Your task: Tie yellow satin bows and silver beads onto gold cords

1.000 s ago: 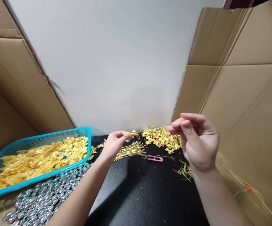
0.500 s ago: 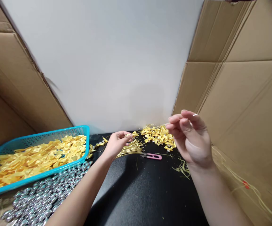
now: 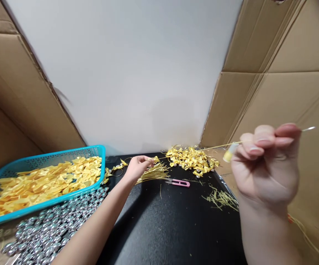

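Your left hand: held over the near side of the work, thumb and fingers closed in a pinch on one small yellow bow, which sits at the fingertips.

Your right hand: raised well to the right, palm side showing, fingers curled in and pressed to the thumb. It grips a thin silvery needle, one end jutting out to the right, and a yellow thread. The thread runs leftward towards the bow; its middle stretch is lost against the heap.

Beneath and around your left hand: a bundle of gold ties, lying loosely fanned; just to its right, pink-handled snips, blades pointing left.

Beyond the snips: a heap of yellow bows with silvery beads.

Near your right hand: a small spool, partly hidden by it; thread clippings, scattered on the black tabletop.

To your left: a turquoise basket holding many yellow bows; in front of it, a spread of silver beads, partly covered by your forearm.
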A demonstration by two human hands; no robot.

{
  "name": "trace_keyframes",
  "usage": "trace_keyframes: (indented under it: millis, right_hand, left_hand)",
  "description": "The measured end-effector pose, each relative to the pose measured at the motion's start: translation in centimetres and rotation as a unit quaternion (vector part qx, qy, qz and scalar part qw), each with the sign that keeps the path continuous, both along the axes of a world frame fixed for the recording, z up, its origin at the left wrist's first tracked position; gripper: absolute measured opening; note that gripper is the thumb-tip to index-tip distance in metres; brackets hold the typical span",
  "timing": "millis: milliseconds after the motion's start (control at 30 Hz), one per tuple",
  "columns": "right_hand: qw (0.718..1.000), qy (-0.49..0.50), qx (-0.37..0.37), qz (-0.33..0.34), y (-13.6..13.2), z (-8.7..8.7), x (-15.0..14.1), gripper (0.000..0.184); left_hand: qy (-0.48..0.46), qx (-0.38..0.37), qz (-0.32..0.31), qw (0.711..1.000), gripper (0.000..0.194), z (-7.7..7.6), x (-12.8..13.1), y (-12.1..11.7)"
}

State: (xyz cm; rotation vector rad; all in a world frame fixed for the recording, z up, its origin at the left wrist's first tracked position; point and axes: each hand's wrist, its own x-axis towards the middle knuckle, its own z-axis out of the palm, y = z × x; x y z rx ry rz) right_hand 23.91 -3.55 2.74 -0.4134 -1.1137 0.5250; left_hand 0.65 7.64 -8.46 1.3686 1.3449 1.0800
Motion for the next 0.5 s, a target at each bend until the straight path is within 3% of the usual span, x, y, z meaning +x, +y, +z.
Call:
trace_keyframes:
  millis: [500]
  right_hand:
    - [0.999,0.025,0.009,-0.031,-0.42,0.33,-0.18,0.007]
  left_hand:
    - [-0.067,-0.024,-0.018,0.997,0.020,0.30,0.15,-0.21]
